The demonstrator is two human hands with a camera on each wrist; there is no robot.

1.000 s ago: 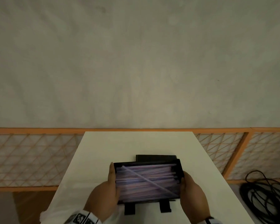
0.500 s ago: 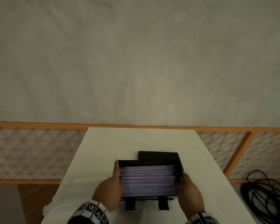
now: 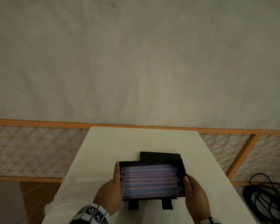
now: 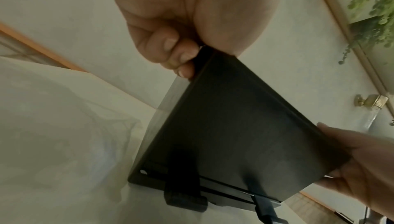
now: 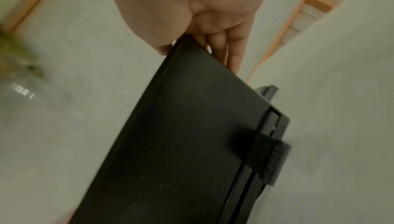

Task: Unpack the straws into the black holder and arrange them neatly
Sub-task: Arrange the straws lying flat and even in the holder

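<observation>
**Settling the straws level in the holder**

At about 7 o'clock of the worktop in the head view, the left hand is clamped on the left end of the black holder: thumb along the rim, fingers curled under the end wall, as the left wrist view shows. Keep that hold firm but low on the wall, so the thumb does not press on the straw ends.

At the centre, towards 6 o'clock, the holder sits over the near part of the worktop, with its far edge apparently raised; whether its near edge touches the surface I cannot tell. The straws lie inside it, pale pink and lilac, running 9 to 3 o'clock in roughly parallel rows. None visibly crosses the others, so the step in hand looks like the last levelling. Small side-to-side tilts or light taps should even the ends; a hard shake would likely throw the light straws askew or over the low rim. Two black tabs stick out below the near edge, and a second black piece lies just behind the holder at 12 o'clock; give both room.

At about 4 o'clock the right hand grips the right end, thumb on the rim, fingers under the base. Lower both ends together so the rows stay flat.
</observation>
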